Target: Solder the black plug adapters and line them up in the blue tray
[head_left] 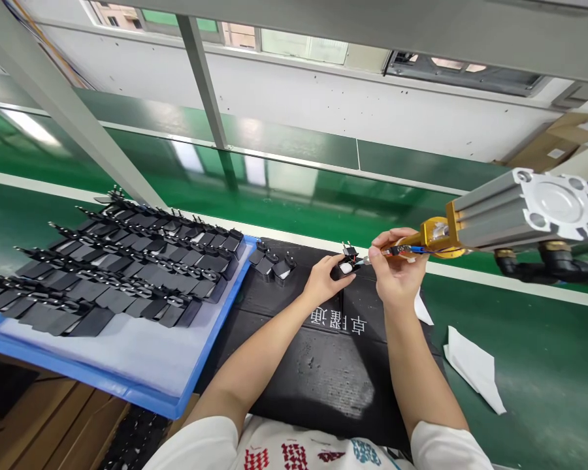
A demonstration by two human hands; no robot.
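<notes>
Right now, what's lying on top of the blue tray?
Rows of black plug parts, overlapping each other, lie on a pale sheet that covers the blue tray. The sheet hides the tray's floor, and the overlapping hides part of each piece.

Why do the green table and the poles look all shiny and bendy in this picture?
Head view: ceiling lights bounce off the glossy green belt as white glare streaks; the wide lens bends and slants the grey frame post toward the edges; the left hand, right hand and plug part look sharp, evenly lit, with soft shadows.
</notes>
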